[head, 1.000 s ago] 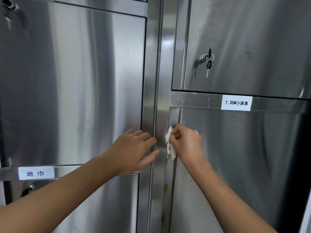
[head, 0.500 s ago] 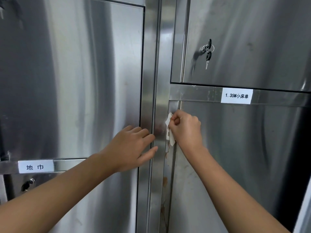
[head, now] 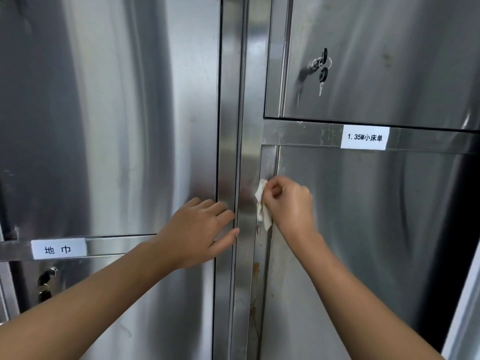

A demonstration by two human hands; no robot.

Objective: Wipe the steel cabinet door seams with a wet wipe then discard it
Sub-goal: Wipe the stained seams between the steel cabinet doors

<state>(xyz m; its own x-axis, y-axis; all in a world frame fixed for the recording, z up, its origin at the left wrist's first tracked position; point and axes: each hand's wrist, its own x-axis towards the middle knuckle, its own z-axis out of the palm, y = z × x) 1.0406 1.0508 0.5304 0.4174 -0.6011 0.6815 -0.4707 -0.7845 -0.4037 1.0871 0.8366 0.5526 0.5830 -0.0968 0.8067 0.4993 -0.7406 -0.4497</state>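
My right hand [head: 289, 201] is closed on a crumpled white wet wipe [head: 262, 205] and presses it against the vertical seam [head: 270, 162] at the left edge of the lower right steel door [head: 363, 229]. My left hand [head: 200, 229] lies flat with fingers spread on the left door's [head: 117, 126] right edge, next to the centre post [head: 246, 113]. Brown stains [head: 255, 289] run down the seam strip below the wipe.
Keys [head: 322, 71] hang from the lock of the upper right door. A white label [head: 365, 137] sits on the crossbar above the lower right door, another white label [head: 58, 249] on the left crossbar. A second lock with keys [head: 46, 279] shows at lower left.
My right hand slid the wipe up the seam, closer to the crossbar, then held about there. My left hand stayed flat on the left door's edge.
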